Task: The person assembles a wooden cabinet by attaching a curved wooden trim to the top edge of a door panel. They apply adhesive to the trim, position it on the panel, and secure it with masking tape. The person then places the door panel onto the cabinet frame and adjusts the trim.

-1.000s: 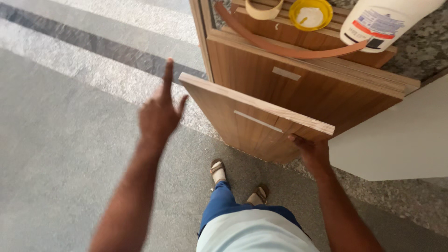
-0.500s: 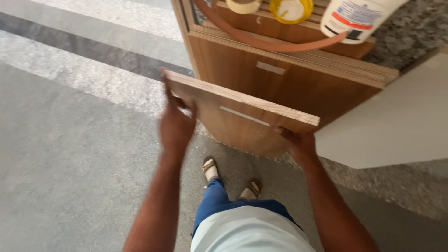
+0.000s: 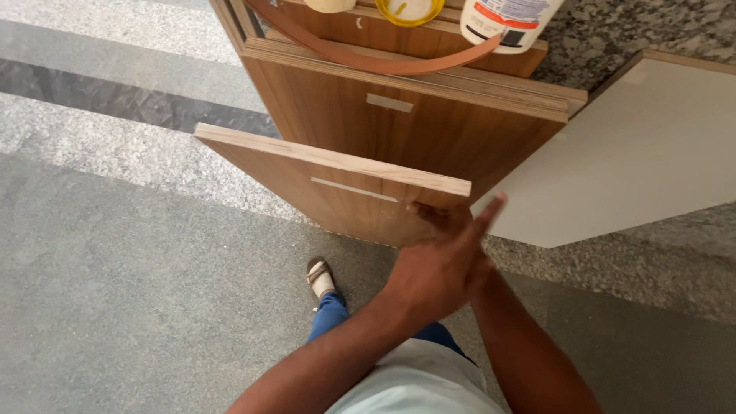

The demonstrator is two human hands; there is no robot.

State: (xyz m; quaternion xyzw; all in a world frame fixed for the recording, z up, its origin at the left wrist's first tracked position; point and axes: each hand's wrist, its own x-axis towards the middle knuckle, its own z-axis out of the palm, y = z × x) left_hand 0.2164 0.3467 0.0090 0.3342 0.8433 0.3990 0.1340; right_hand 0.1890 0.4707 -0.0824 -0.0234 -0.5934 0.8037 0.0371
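Where left hand [image 3: 437,268] hides right hand, grip unclear: wood panel [image 3: 337,188] edge, open floor [image 3: 115,276] leftward.

The left hand [image 3: 441,268] left the wooden panel's [image 3: 330,180] nine o'clock end and swung across to its three o'clock end — there it covered the right hand [image 3: 429,217], one finger pointing toward two o'clock.
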